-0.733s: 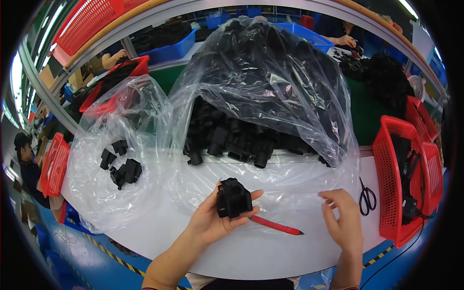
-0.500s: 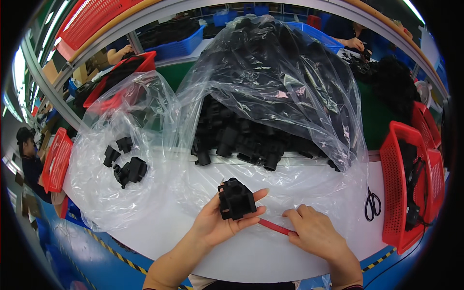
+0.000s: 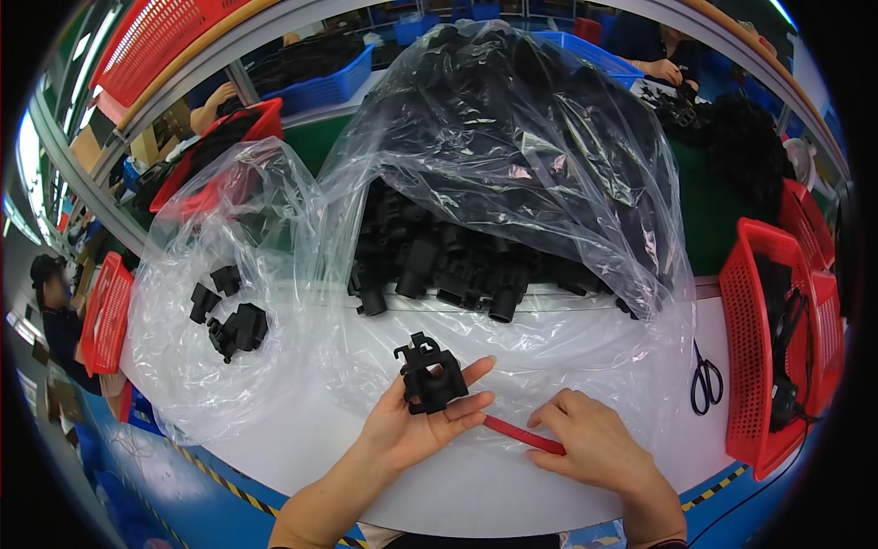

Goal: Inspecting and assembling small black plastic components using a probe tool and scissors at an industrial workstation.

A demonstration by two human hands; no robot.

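Head: black part [image 3: 428, 393], white table [image 3: 439, 499], blue floor [image 3: 197, 503]

Factory floor, assembly-type workshop. I'm at a white bench [image 3: 457, 499] with a big clear bag [image 3: 585, 192] of black plastic parts [image 3: 421, 265] in bulk. Red perforated basket [image 3: 744, 357] on my right, blue crate [image 3: 334, 89] beyond the bench. Metal frame [image 3: 69, 165], tube lights [image 3: 34, 151], blue floor [image 3: 212, 520] with black-and-yellow striped tape [image 3: 226, 486]. Co-workers around: one far left [image 3: 66, 334], one across, upper right [image 3: 664, 70].
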